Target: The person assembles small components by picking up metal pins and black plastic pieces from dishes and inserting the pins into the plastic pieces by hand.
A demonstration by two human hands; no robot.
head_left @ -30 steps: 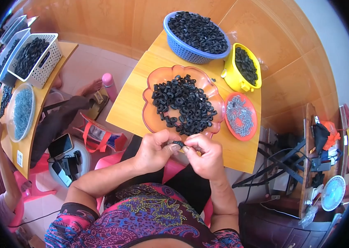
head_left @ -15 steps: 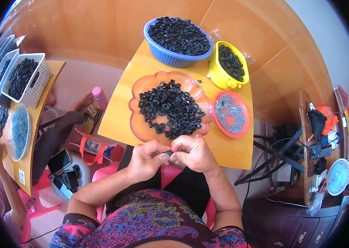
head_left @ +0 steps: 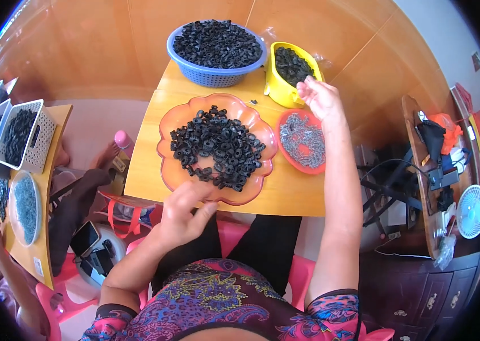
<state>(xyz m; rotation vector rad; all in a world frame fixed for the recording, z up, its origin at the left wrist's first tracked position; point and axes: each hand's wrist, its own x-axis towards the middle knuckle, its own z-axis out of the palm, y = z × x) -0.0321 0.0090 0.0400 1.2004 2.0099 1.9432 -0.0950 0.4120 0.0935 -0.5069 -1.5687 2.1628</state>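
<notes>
My left hand [head_left: 188,211] hovers at the near edge of the orange scalloped bowl [head_left: 167,122], thumb apart from the fingers, with nothing visible in it. Its fingertips are slightly smeared by motion. Small black plastic pieces [head_left: 211,142] are heaped in that bowl. At full reach, my right hand [head_left: 320,98] is over the near rim of the yellow basket [head_left: 278,88], fingers loosely apart and no piece showing in them. More black pieces [head_left: 292,65] lie inside the basket. Just below my right hand, a red plate [head_left: 311,169] carries many small silvery metal parts.
A blue basket [head_left: 211,77] full of black pieces stands at the back of the table [head_left: 143,170]. One loose piece [head_left: 253,102] lies near the bowl. To the left, another person's arm [head_left: 1,256] is beside a table with a white basket [head_left: 41,136]. A small fan [head_left: 472,211] stands right.
My hands have parted from a small dark piece held between them. The right moved up to the yellow basket, and the left moved to the bowl's near edge. The whole view shifted slightly.
</notes>
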